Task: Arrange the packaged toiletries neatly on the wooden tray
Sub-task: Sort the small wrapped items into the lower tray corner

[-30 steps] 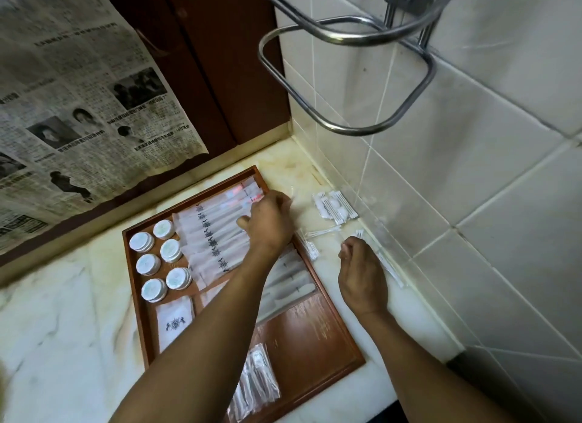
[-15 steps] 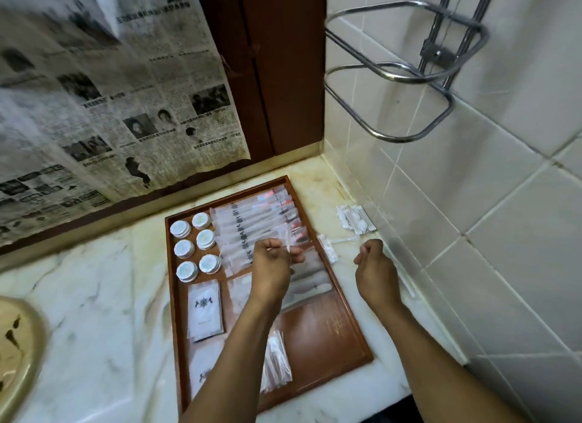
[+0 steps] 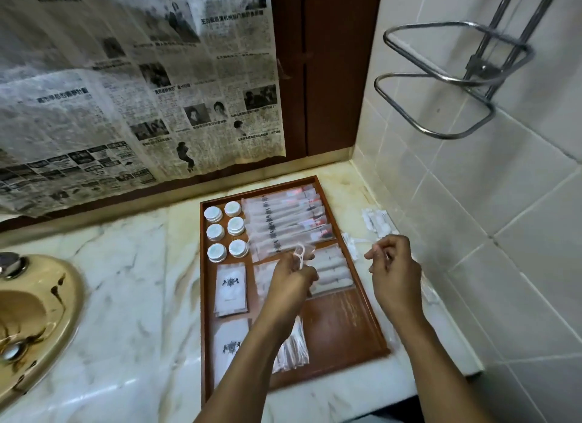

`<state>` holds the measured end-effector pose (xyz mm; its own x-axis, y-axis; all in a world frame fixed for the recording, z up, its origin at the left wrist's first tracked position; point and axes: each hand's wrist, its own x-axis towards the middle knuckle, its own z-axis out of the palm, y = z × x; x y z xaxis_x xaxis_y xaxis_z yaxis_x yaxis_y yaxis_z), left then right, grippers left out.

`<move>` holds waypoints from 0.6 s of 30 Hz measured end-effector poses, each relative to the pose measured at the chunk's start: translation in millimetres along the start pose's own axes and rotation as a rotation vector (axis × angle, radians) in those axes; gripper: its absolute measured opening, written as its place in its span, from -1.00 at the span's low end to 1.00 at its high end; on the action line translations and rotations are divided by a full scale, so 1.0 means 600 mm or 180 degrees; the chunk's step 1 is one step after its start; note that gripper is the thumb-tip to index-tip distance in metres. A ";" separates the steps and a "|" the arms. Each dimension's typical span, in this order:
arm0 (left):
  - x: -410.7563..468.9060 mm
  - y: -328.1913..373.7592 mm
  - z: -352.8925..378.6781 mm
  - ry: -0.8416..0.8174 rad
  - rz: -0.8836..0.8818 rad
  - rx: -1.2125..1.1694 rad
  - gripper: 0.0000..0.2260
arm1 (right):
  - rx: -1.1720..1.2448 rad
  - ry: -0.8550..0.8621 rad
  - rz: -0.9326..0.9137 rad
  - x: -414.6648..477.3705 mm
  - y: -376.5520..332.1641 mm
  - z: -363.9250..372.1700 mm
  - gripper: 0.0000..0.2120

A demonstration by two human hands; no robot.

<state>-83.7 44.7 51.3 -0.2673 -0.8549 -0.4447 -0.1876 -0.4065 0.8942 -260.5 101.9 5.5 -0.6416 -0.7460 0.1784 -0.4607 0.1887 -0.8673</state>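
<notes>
Left hand [image 3: 291, 282] pinches a small wrapped packet [image 3: 300, 255] over the wooden tray [image 3: 340, 322], frame centre; right hand [image 3: 395, 276] pinches a thin white item [image 3: 376, 249] beside it. Best laid squarely on the tray's bare lower-right patch.

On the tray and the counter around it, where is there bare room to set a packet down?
Bare wood shows at the near right corner of the wooden tray, between the white packets and the clear sleeves. The marble between sink and tray is bare too. The far half is crowded: round tins, long sachets.
</notes>
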 end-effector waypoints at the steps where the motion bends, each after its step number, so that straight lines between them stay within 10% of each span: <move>1: -0.002 0.000 -0.005 -0.0031 0.0035 -0.0038 -0.85 | -0.0024 -0.0051 -0.0011 -0.010 -0.006 0.001 -0.89; 13: -0.028 0.015 -0.052 0.0117 0.0485 0.0554 -0.74 | -0.0252 -0.0740 -0.0867 -0.101 -0.082 0.043 -0.84; 18: -0.029 0.004 -0.080 -0.0009 0.0572 0.0625 -0.83 | 0.0185 -0.0969 -0.0283 -0.118 -0.096 0.042 -0.87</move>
<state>-33.8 43.2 63.7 -0.3157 -0.9066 -0.2799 -0.3166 -0.1775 0.9318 -173.1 127.4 31.4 -0.3834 -0.9164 0.1152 -0.4654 0.0840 -0.8811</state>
